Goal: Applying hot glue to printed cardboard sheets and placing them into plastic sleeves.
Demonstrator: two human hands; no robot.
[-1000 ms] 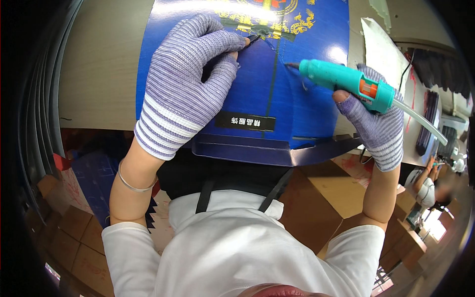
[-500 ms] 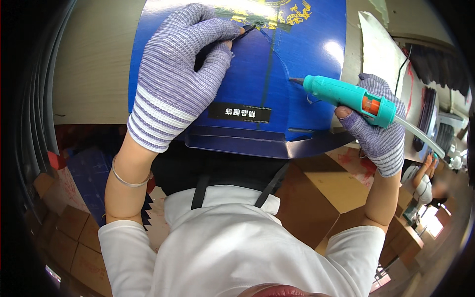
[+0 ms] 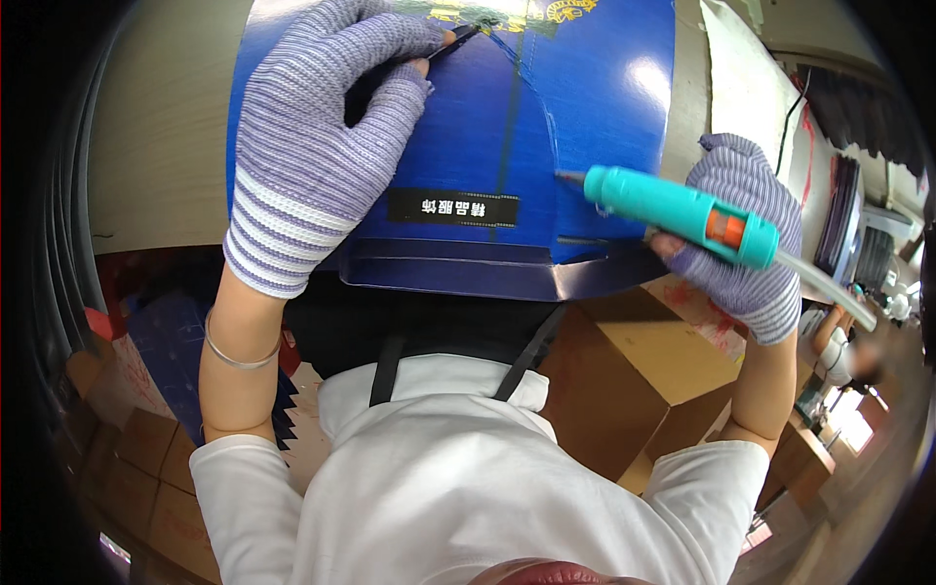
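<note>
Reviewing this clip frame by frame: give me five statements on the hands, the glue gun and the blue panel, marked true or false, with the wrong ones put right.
1. The right hand holds a teal glue gun. True.
2. The glue gun points toward the picture's right edge. False: its nozzle points left, with the blue panel behind it in view.
3. The left hand pinches a thin black piece. True.
4. Both thumbs are fully covered. False: the striped gloves leave the thumb tips bare.
5. A silver bracelet circles the left wrist. True.
</note>
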